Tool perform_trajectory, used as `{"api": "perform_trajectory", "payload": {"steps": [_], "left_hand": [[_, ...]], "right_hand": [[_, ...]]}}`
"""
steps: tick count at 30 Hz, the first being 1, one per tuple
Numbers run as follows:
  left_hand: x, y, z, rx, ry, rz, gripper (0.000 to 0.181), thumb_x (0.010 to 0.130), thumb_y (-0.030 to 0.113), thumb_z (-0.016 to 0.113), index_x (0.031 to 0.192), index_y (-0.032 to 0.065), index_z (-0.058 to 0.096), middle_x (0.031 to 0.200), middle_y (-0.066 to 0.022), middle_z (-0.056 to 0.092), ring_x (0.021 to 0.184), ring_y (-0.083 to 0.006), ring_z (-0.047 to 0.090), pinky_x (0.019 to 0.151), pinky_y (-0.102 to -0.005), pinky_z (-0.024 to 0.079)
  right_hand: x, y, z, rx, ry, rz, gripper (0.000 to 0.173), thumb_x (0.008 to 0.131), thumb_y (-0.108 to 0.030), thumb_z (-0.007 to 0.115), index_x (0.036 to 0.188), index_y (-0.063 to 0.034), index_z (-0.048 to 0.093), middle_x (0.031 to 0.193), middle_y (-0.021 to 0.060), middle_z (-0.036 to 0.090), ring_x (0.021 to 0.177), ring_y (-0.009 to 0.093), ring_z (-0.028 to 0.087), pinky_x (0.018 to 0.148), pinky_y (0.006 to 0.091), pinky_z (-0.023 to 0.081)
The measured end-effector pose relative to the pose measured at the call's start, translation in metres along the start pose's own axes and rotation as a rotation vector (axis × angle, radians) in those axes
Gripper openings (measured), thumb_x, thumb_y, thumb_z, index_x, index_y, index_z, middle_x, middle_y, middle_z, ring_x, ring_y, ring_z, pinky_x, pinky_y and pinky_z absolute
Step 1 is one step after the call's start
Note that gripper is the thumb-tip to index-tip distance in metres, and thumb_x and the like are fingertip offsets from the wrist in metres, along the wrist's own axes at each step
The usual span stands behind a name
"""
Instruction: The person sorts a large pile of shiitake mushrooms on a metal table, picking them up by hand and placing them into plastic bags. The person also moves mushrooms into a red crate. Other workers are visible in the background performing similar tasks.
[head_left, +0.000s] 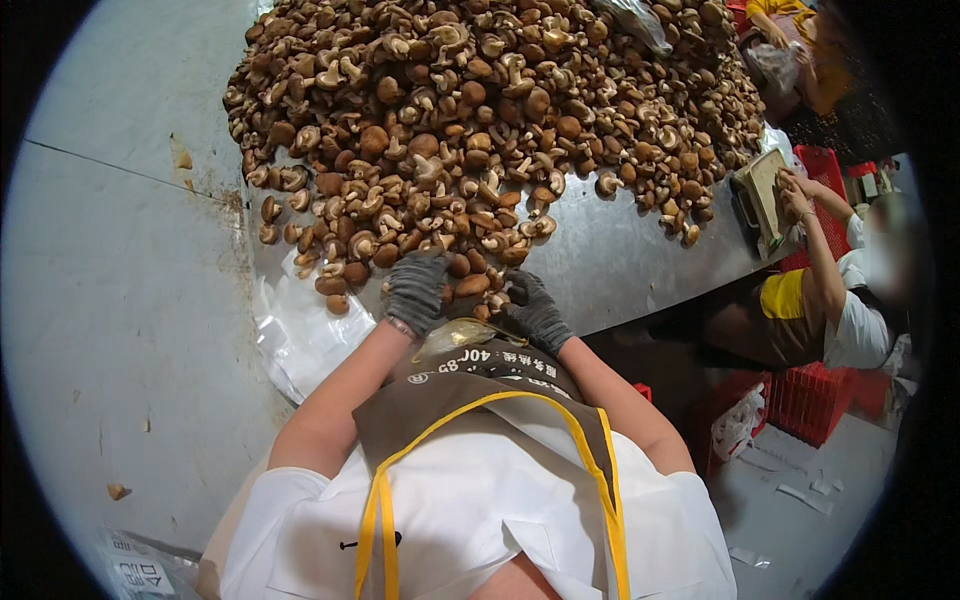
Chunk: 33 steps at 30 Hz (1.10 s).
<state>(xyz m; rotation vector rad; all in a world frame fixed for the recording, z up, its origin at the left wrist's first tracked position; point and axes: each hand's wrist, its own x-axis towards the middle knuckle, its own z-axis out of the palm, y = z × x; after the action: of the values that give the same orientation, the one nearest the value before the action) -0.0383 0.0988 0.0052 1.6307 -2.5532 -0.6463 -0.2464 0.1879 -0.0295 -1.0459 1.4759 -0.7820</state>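
A large heap of brown mushrooms (450, 135) covers much of the metal table (637, 255) before me. Both my hands wear grey knitted gloves. My left hand (418, 291) rests at the near edge of the heap, its fingertips hidden against the mushrooms. My right hand (534, 309) is on the other side of a small group of mushrooms (472, 285), its fingers curled at them; whether it grips one cannot be told. A clear plastic bag (454, 337) lies at my apron, just below the hands.
White plastic bags (307, 330) lie at the table's left corner. Another plastic bag (637, 22) rests on the heap. At right a co-worker's hands (795, 195) touch a scale (761, 199). Red crates (810, 401) stand on the floor. Another person handles a bag at top right.
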Motion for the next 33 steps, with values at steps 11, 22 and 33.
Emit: {"api": "perform_trajectory", "payload": {"steps": [11, 22, 33], "left_hand": [[0.019, -0.057, -0.007, -0.241, 0.336, 0.119, 0.035, 0.079, 0.009, 0.058, 0.114, 0.0053, 0.059, 0.118, -0.0199, 0.053, 0.111, -0.0346, 0.050, 0.095, -0.0407, 0.043], [-0.057, -0.050, 0.018, -0.196, 0.120, 0.010, 0.038, 0.082, 0.022, 0.060, 0.113, 0.0013, 0.058, 0.112, -0.0197, 0.058, 0.106, -0.0360, 0.053, 0.096, -0.0431, 0.040], [0.006, -0.010, -0.001, -0.042, 0.049, 0.225, 0.034, 0.081, 0.020, 0.056, 0.112, 0.0065, 0.059, 0.102, -0.0172, 0.064, 0.096, -0.0346, 0.058, 0.083, -0.0449, 0.046]], "right_hand": [[-0.043, 0.074, -0.016, 0.071, 0.073, -0.046, 0.054, 0.074, -0.009, 0.063, 0.125, -0.0044, 0.047, 0.117, 0.0172, 0.046, 0.109, 0.031, 0.051, 0.093, 0.0376, 0.043], [-0.011, 0.026, -0.007, -0.595, 0.161, -0.117, 0.043, 0.064, -0.012, 0.071, 0.103, -0.0041, 0.056, 0.097, 0.0188, 0.056, 0.097, 0.037, 0.052, 0.083, 0.0433, 0.045], [0.007, -0.008, 0.003, -0.303, 0.213, -0.009, 0.035, 0.078, -0.021, 0.062, 0.108, -0.0043, 0.057, 0.105, 0.0180, 0.058, 0.104, 0.032, 0.056, 0.084, 0.0392, 0.047]]}}
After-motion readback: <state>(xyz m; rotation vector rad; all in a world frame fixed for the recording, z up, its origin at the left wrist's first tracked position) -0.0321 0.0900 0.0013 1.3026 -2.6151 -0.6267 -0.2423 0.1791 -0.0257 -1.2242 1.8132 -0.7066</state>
